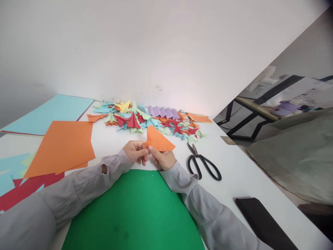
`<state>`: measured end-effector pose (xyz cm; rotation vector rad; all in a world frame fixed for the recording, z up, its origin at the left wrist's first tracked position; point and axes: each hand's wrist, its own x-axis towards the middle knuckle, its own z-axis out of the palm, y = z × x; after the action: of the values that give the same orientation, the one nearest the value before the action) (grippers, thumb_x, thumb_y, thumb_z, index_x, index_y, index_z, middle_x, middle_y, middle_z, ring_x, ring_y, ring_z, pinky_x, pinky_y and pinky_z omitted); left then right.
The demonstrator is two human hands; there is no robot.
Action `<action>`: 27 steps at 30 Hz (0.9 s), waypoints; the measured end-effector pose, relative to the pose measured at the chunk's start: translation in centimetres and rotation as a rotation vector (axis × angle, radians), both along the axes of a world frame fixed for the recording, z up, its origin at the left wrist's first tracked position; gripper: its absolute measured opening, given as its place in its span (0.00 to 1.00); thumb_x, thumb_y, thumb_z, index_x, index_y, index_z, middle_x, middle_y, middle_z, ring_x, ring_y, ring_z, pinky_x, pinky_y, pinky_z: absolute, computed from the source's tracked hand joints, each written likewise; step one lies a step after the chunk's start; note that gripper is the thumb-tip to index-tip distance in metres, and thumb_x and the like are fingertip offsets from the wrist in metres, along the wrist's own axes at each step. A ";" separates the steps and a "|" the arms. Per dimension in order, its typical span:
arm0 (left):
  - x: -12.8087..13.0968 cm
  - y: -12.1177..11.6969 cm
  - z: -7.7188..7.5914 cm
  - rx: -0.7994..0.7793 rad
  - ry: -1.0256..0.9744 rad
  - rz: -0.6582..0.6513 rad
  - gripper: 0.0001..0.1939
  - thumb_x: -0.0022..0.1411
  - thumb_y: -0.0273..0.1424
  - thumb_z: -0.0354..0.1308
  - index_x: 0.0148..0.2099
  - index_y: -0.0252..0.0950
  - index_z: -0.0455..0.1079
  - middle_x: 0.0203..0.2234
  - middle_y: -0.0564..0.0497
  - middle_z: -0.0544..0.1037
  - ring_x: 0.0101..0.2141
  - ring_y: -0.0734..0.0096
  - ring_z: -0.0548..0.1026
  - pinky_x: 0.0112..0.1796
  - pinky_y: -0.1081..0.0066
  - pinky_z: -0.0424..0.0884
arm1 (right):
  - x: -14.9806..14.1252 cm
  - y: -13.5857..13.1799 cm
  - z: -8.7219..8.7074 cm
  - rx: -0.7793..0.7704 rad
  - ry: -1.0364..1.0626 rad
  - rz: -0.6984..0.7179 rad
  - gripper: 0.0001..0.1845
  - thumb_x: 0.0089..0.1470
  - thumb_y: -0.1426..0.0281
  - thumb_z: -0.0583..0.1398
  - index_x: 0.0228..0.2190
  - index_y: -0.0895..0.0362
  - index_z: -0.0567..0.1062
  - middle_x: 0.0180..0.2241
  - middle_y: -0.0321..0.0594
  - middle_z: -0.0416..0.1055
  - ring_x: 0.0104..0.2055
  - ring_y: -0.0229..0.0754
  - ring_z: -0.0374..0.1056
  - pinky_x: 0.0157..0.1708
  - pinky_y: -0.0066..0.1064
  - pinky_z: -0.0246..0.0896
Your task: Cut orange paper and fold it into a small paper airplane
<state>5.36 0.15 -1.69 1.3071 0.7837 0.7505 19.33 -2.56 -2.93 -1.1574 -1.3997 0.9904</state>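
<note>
A folded orange piece of paper (159, 139), roughly triangular, is held up off the table between my two hands. My left hand (135, 151) pinches its lower left corner, thumb and fingers closed. Along the lower edge, my right hand (163, 159) grips the same paper, the thumb in front and the other fingers partly hidden behind it. Both hands are close together above the far edge of a green sheet (135, 211). Black-handled scissors (200, 159) lie to the right of my right hand, their blades slightly apart.
Folded paper shapes in several colours (132, 119) are heaped along the wall, with a pleated purple strip (163, 112) among them. Orange sheets (65, 147), light blue sheets (52, 113) and red paper (33, 187) lie left. A dark flat object (262, 220) rests at the right.
</note>
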 end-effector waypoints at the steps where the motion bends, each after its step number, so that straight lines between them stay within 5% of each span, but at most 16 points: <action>1: -0.1 0.0 0.0 -0.008 0.002 -0.016 0.21 0.39 0.45 0.64 0.21 0.31 0.64 0.11 0.54 0.71 0.12 0.77 0.69 0.12 0.80 0.60 | 0.1 0.0 -0.2 -0.020 0.005 0.001 0.30 0.42 0.46 0.57 0.08 0.56 0.61 0.06 0.30 0.52 0.10 0.29 0.48 0.10 0.25 0.42; 7: -0.3 0.1 -0.2 0.019 0.002 -0.081 0.18 0.45 0.41 0.61 0.23 0.29 0.66 0.16 0.51 0.74 0.14 0.78 0.71 0.14 0.80 0.61 | 0.4 0.5 -1.2 -0.137 0.077 -0.003 0.33 0.43 0.44 0.54 0.06 0.58 0.63 0.05 0.32 0.54 0.07 0.28 0.47 0.08 0.24 0.39; 14: -0.5 0.1 -0.3 0.041 -0.019 -0.098 0.17 0.47 0.40 0.60 0.24 0.30 0.65 0.14 0.54 0.71 0.14 0.79 0.70 0.15 0.82 0.61 | 0.2 0.6 -0.9 -0.102 0.177 0.035 0.26 0.42 0.48 0.59 0.13 0.59 0.66 0.10 0.31 0.60 0.10 0.28 0.52 0.09 0.23 0.46; 20: -0.2 -0.1 -0.8 0.020 0.026 -0.095 0.17 0.44 0.41 0.61 0.23 0.31 0.64 0.13 0.54 0.71 0.13 0.78 0.69 0.14 0.80 0.62 | 0.3 0.2 -0.8 -0.063 0.038 0.080 0.26 0.45 0.51 0.58 0.11 0.58 0.65 0.09 0.31 0.58 0.12 0.30 0.53 0.12 0.24 0.48; 27: -0.9 0.5 0.0 -0.073 -0.042 -0.193 0.08 0.43 0.31 0.59 0.24 0.30 0.66 0.16 0.51 0.73 0.15 0.74 0.72 0.16 0.78 0.64 | 0.4 0.0 -0.3 -0.003 -0.060 0.149 0.27 0.47 0.50 0.55 0.09 0.56 0.63 0.09 0.31 0.56 0.12 0.30 0.52 0.13 0.25 0.49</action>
<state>4.44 0.61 -1.70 1.2768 0.6359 0.5882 19.75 -2.52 -3.20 -1.1047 -1.5508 1.0695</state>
